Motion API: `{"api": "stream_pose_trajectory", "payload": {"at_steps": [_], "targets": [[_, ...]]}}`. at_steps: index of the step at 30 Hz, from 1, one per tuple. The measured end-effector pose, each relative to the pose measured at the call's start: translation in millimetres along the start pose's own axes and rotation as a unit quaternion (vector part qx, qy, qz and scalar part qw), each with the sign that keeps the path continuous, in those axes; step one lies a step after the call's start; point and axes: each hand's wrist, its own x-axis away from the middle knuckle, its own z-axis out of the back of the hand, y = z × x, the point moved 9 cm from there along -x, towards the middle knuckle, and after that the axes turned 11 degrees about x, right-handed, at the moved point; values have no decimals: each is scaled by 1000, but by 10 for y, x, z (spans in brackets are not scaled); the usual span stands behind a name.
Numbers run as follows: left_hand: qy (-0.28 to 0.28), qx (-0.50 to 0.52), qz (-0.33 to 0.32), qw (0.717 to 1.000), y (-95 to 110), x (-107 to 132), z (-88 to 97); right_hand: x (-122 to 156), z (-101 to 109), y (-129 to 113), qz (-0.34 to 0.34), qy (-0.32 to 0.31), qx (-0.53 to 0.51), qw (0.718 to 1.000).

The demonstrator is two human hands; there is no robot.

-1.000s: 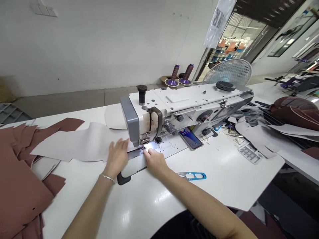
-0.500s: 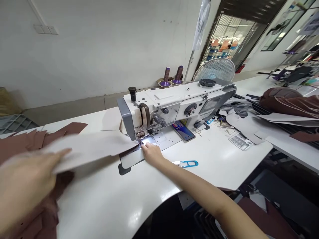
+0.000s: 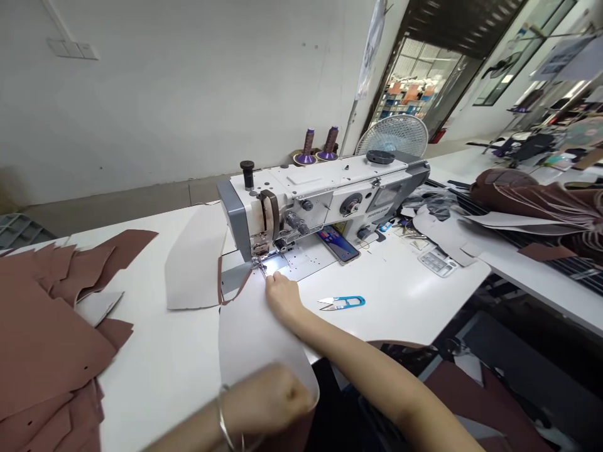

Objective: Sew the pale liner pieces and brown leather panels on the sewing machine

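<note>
Clenching the lower edge of a pale leather panel [image 3: 254, 333], the left hand [image 3: 266, 398] sits at 6 o'clock from the needle [image 3: 259, 263] of a white industrial sewing machine [image 3: 320, 194]. The panel runs up to the presser foot [image 3: 258, 256], with a brown strip [image 3: 234, 290] along its upper edge. The right hand [image 3: 282, 298] lies open, fingers flat on the panel just below the foot, grasping nothing. On the white table [image 3: 400, 301], a second pale panel [image 3: 193, 260] lies at 9 o'clock, with brown leather pieces [image 3: 47, 333] beyond it. Blue-handled thread snips [image 3: 342, 302] sit at 4 o'clock, a phone [image 3: 334, 243] at 3 o'clock.
</note>
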Motion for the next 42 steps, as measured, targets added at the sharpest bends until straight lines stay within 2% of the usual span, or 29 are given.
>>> {"api": "stream_pose_trajectory", "payload": {"at_steps": [1,2,3,4,5,6,10,13,20,25,32,42], "targets": [[80,-37,19,996,-64,-31,319,22,2,-22,5,6,9,1000],[205,-88,27,974,-111,-13,717,37,3,-41,11,12,18,1000],[312,-138,12,940,-121,30,1057,45,3,-52,15,15,25,999],[376,-180,-18,909,-123,42,1287,48,-2,-56,17,17,29,999],[409,-215,-46,886,-143,15,1436,48,-9,-55,18,18,32,999],[418,-248,-66,871,-182,-50,1519,45,-16,-52,18,20,34,999],[404,-339,-74,846,-338,-362,1538,30,-51,-20,16,29,42,999],[401,-357,-56,842,-359,-450,1493,20,-50,-28,32,40,45,998],[416,-367,-25,832,-406,-447,1526,-18,-12,-82,70,39,44,996],[421,-368,-15,829,-423,-487,1545,-56,-26,-94,70,31,41,996],[435,-352,-33,828,-393,-440,1587,-109,-47,-113,75,39,30,996],[457,-325,-57,826,-458,-442,1598,-120,-14,-118,87,35,25,995]]}}
